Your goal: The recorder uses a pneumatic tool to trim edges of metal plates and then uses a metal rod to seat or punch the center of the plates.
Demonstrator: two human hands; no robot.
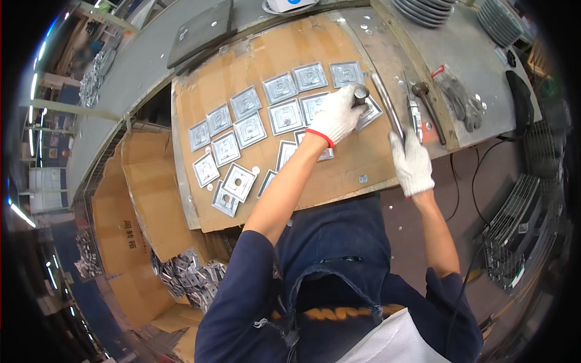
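Head view: my left hand (pixel 339 115) grips a round-ended tool (pixel 361 93) over plates (pixel 250 129) on the cardboard (pixel 363 154), which probably cushions them. By its right edge, my right hand (pixel 413 164) touches a rod's (pixel 385 99) near end, perhaps for control; I can't tell how firmly.

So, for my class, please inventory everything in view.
Long flat workbench: one, grey, ahead
Cardboard sheet: one, brown, on workbench
Square metal plates: at least fifteen, silver-grey, on sheet
Straight metal rod: one, silver, right of plates
Long-handled tool: one, brown, right of rod
Fabric glove: at least one, grey, far right
Round disc stacks: two, grey, upper right
Rectangular slab: one, dark grey, upper left
Open cardboard box: one, brown, lower left
Small metal parts: uncountable, silver, in box
Round-ended piece: one, dark grey, above plates
Left hand: one, white-gloved, gripping that piece
Right hand: one, white-gloved, at rod's near end
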